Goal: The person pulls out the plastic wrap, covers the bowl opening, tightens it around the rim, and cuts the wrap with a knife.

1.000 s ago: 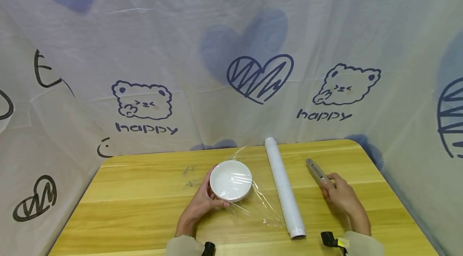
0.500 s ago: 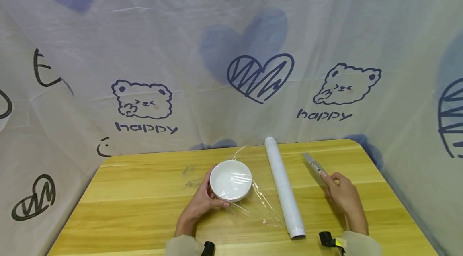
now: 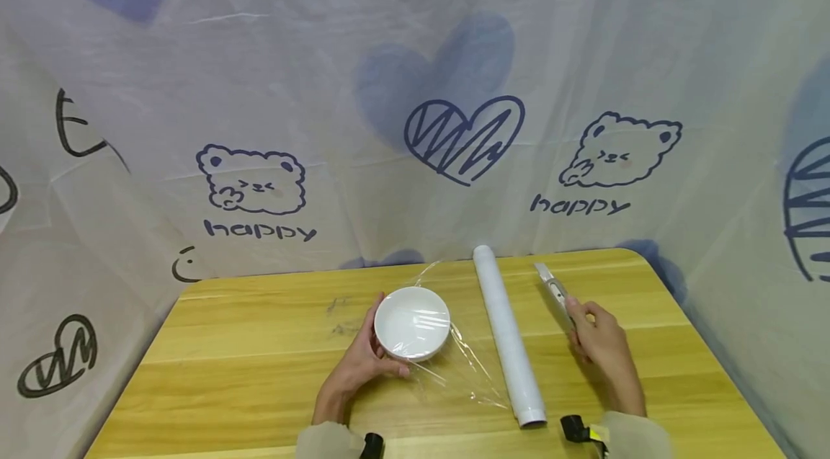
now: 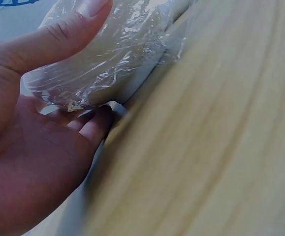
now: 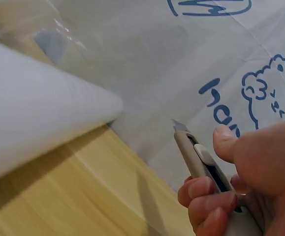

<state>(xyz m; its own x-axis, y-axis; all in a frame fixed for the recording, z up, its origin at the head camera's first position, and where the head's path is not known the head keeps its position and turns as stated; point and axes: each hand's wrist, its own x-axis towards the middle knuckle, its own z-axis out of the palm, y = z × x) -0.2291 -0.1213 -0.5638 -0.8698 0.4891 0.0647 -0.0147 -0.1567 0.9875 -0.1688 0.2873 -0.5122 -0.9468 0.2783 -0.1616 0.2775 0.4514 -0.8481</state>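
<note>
Both sleeved arms (image 3: pixel 627 395) reach in from the tabletop's (image 3: pixel 227 351) near side. Left hand (image 3: pixel 361 364) left of centre: gripping, thumb spread away from bent fingers (image 4: pixel 98 124). Right hand (image 3: pixel 599 344) nearer the right edge: fingers curled in a grip, thumb extended forward.

The right grip (image 5: pixel 270 169) hides part of the cutter (image 5: pixel 192 160)

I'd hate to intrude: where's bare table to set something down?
Widest: table left of the left hand and bowl. Smaller: right of the right hand holding the cutter. Crowded: between bowl and white roll, where clear film lies.
</note>
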